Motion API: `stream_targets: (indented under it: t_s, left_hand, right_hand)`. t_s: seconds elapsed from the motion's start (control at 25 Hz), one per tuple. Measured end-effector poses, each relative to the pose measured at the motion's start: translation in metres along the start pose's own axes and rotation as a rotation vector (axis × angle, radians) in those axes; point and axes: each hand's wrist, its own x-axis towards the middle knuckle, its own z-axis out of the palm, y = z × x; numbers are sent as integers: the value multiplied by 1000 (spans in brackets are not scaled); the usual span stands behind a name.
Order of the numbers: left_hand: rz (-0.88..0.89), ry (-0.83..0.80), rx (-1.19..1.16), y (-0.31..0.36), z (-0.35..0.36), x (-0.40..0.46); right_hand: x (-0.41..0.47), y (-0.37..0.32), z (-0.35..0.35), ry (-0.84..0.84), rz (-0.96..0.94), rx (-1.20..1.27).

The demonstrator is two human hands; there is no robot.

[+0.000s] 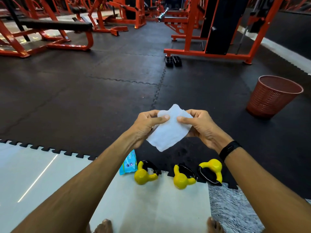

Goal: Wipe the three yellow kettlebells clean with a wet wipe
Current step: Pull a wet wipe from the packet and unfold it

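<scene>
Your left hand (146,125) and right hand (200,126) pinch the limp wipe (168,130) (light, damp); steady each heavy, smooth kettlebell (144,175) by its handle.

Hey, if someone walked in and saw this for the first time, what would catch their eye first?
Probably the white wet wipe held up mid-frame, pinched between the left hand and right hand. Below it, three glossy yellow kettlebells with black handles lie in a row at the edge of the dark floor mat. At far right stands a red mesh plastic wastebasket.
</scene>
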Motion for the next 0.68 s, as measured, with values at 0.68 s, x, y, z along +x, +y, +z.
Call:
stream_targets:
  t_s: [0.68]
  left_hand:
    - [-130, -65, 107, 6, -22, -1]
  right_hand:
    - [-2, -4, -12, -177, 34, -40]
